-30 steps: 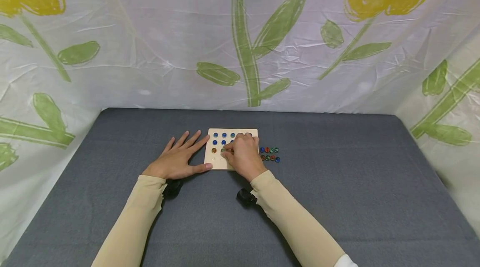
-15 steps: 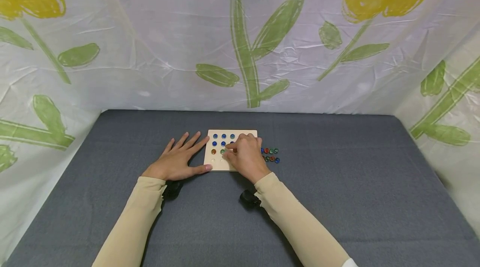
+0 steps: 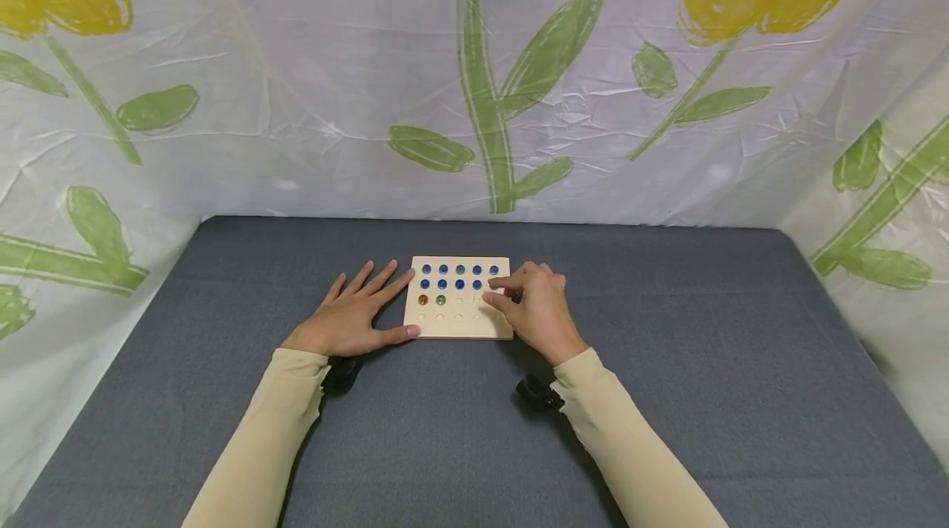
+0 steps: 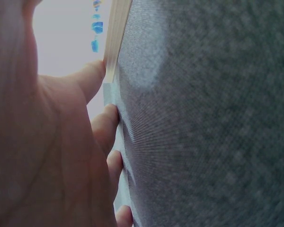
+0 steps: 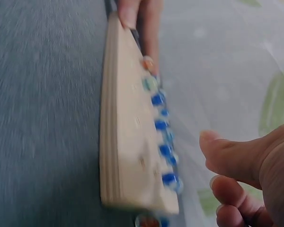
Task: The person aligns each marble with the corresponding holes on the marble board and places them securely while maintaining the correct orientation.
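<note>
A pale wooden board (image 3: 469, 329) with rows of small hollows lies on the table. Blue marbles (image 3: 460, 284) fill the two far rows; an orange marble (image 3: 423, 300) and a green marble (image 3: 441, 300) sit at the left of the third row. My left hand (image 3: 348, 318) lies with fingers spread, thumb and index fingertip touching the board's left edge. Over the board's right side hovers my right hand (image 3: 537, 310), thumb and index finger apart and nothing seen between them. Loose marbles (image 5: 147, 221) show beside the board's end in the right wrist view; the right hand hides them from the head view.
Dark grey cloth (image 3: 356, 446) covers the table. A pale curtain (image 3: 311, 100) with painted flowers hangs behind and at both sides. Black wrist cameras (image 3: 539, 393) sit under the wrists.
My right hand has left the green marble in the third row and moved right, towards the loose marbles beside the board. The left hand has stayed in place.
</note>
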Available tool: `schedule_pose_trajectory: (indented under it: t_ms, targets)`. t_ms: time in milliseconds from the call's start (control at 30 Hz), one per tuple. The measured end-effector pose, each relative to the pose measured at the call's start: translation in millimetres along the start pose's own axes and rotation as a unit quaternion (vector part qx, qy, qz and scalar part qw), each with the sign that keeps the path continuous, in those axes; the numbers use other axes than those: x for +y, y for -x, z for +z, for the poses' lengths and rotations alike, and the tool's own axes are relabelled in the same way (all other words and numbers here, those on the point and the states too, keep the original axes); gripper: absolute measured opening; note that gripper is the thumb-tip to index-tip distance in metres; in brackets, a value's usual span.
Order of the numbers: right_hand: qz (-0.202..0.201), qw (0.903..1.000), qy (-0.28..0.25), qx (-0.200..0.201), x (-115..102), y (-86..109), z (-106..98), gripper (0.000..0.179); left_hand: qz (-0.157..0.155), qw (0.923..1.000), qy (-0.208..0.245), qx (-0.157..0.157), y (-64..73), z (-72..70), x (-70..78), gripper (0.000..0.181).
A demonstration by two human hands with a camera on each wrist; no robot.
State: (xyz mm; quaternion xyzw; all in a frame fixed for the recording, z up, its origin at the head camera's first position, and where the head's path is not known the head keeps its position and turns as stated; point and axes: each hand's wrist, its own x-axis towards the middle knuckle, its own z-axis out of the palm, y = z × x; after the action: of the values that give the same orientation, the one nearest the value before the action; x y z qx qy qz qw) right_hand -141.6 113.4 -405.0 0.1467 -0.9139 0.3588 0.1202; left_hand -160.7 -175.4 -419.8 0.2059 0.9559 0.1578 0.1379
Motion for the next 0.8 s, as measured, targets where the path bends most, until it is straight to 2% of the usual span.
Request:
schedule_pose_trajectory:
  t_ms: [133,300,500,800]
  targets:
    - [0.01,0.9999,-0.002,0.009,14.3,5.5,-14.6,0.022,0.001,1.0,0.001,0.0,-0.1,0.4,-0.2,0.096]
    - [0.041,0.999,-0.006,0.017,30.5,10.1,-32.2,0.022,-0.002,1.0,-0.002,-0.001,-0.2,0.7,-1.0,0.097]
    - [0.073,0.9969,-0.009,0.027,49.7,13.0,-45.2,0.023,-0.003,1.0,-0.002,0.0,-0.8,2.2,-1.6,0.097]
    - [0.081,0.9965,-0.021,-0.001,63.1,12.6,-52.9,0.024,0.002,1.0,0.001,-0.002,-0.1,1.3,-2.0,0.096]
